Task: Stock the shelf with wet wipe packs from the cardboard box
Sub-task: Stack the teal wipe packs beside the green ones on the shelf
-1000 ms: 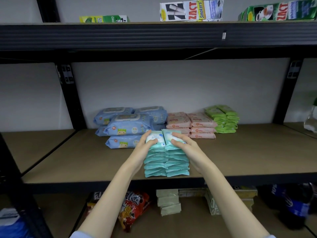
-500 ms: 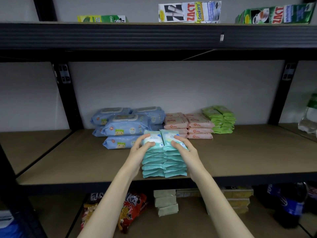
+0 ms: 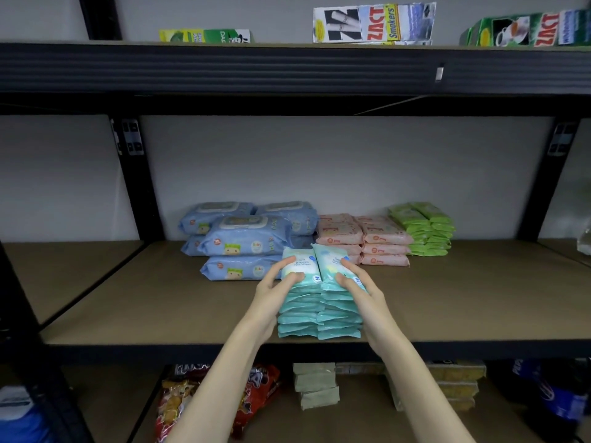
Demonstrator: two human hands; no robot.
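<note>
Two side-by-side stacks of teal wet wipe packs (image 3: pixel 319 314) stand near the front edge of the middle shelf (image 3: pixel 463 308). My left hand (image 3: pixel 271 289) grips the left stack's upper packs, thumb on top and fingers along the side. My right hand (image 3: pixel 361 289) grips the right stack's top packs the same way. Behind them lie blue baby wipe packs (image 3: pixel 243 241), pink packs (image 3: pixel 380 238) and green packs (image 3: pixel 422 228). The cardboard box is out of view.
The black upper shelf beam (image 3: pixel 287 68) hangs overhead, with toothpaste boxes (image 3: pixel 374 24) above it. Black uprights (image 3: pixel 137 193) frame the bay. Below are snack bags (image 3: pixel 256 391), grey packs (image 3: pixel 316 385) and a dark soda bottle (image 3: pixel 556 391).
Both hands have stayed on the teal stacks, which sit at the same spot on the shelf. The view has shifted slightly; the thumbs now press further over the top packs.
</note>
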